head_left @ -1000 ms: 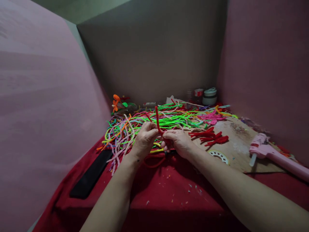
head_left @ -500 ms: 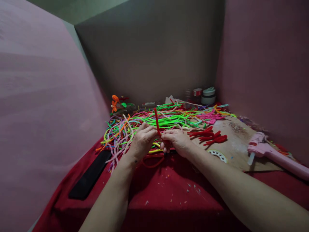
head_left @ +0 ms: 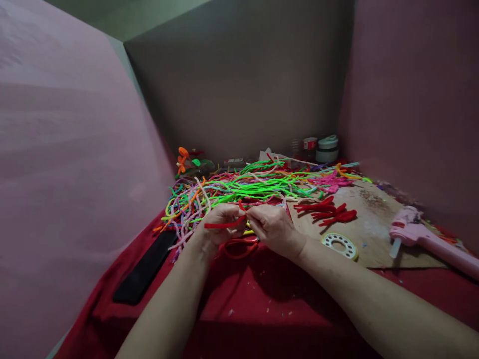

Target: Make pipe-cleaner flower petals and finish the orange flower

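Between my two hands is a red pipe cleaner [head_left: 220, 226], bent, with one straight end pointing left across my left hand [head_left: 223, 222] and a short tip sticking up. The fingers of my left hand pinch it. My right hand [head_left: 272, 225] is closed on it too, knuckles up, right against the left fingertips. Just below the hands, a red loop [head_left: 239, 249], perhaps a scissors handle, lies on the red cloth. A heap of colored pipe cleaners [head_left: 258, 187], mostly bright green, spreads behind the hands. Several bent red pieces [head_left: 329, 212] lie to the right.
A pink glue gun [head_left: 415, 232] rests on a stained board [head_left: 374, 219] at right, beside a round white disc with holes [head_left: 350, 248]. A black flat object [head_left: 145, 271] lies at left. Orange flowers [head_left: 182, 158] and a lidded container [head_left: 327, 149] stand by the back wall.
The red pipe cleaner's long end stood upright and now points left, lower down. My right hand has turned knuckles-up, and the round disc shows more fully.
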Demonstrator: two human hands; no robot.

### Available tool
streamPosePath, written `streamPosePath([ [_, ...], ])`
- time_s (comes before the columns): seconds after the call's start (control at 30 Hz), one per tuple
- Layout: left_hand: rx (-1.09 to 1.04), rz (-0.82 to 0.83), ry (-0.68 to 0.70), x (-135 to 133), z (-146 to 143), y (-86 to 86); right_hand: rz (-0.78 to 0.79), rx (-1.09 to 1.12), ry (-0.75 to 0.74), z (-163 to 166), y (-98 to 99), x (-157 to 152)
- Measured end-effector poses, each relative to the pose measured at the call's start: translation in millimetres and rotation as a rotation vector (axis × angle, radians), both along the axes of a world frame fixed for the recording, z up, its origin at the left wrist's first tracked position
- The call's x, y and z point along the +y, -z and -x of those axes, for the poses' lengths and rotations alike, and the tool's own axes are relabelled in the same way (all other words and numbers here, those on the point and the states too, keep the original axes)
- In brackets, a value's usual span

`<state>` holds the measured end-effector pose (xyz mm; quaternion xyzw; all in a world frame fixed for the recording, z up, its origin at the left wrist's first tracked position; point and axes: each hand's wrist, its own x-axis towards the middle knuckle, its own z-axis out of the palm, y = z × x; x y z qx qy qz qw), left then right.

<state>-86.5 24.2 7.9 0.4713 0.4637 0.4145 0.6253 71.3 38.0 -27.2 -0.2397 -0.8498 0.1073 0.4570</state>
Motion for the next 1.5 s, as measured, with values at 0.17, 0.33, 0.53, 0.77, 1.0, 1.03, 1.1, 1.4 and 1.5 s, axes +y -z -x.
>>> streamPosePath([
  [0.17, 0.114, -0.305, -0.172, -5, -3, -5.9, 0.378, 0.271, -0.092, 1, -5.4, 2],
  [0.33, 0.463, -0.827, -0.166, -10, -1, -12.9, 0.671, 0.386, -0.27, 0, -12.6, 1],
  [0.53, 0.839, -1.019, -0.166, -8, -2, -9.7, 0.572, 0.306, -0.183, 1, -10.6, -1],
  [0.77, 0.621, -0.525, -0.021, -8, -4, -3.2, 0.175, 0.119, 0.073, 4, -2.5, -3],
  [1.0, 0.605, -0.553, -0.149, -4, 1, -4.7, 0.901, 0.389, -0.264, 3, -10.0, 3],
  [1.03, 0.598, -0.559, -0.167, -4, 1, -5.2, 1.025, 0.434, -0.332, 3, -10.2, 5],
  [1.1, 0.585, -0.561, -0.178, -4, 1, -6.3, 1.171, 0.501, -0.408, 1, -9.4, 8],
  [1.4, 0.645, -0.503, -0.13, -6, 2, -8.3, 1.087, 0.458, -0.243, 5, -8.8, 6],
  [1.5, 0.687, -0.511, -0.109, -7, 3, -10.0, 0.781, 0.441, -0.141, 4, -14.1, 4],
])
